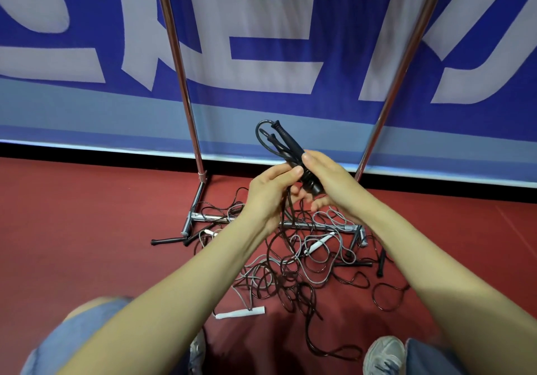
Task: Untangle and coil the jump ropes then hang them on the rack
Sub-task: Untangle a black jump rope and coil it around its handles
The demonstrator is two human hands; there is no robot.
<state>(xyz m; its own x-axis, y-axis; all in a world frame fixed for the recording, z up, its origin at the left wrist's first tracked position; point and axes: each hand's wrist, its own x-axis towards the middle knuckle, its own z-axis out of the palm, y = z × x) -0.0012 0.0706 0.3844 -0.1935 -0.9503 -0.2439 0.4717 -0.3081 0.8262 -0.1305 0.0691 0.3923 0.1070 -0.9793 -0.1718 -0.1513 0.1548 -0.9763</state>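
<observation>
Head view: a pair of black jump-rope handles (286,139) is held side by side above the floor, between the rack's two uprights. Their long axis is tilted, with the butt ends low and to the right and the cord ends pointing up, away and to the left. A short loop of black cord is bent out of the upper ends and back down, and more cord is seen hanging from the hands into the tangled ropes (293,270) below.

The left hand (268,193) is curled round the bundle at mid-length, thumb on top. The right hand (325,183) is closed round the lower ends, thumb laid along the handles and fingers curled beneath.

The tangle of black and grey cords is spread over the red floor (87,215), draped across the base bar of the chrome rack (180,84). A white handle (241,313) lies at its near edge, and a black handle (167,241) at its left edge. Red floor shows on both sides of the heap. A blue banner (261,11) closes the space just behind the rack. A grey shoe (383,354) is planted near the heap's near side.
</observation>
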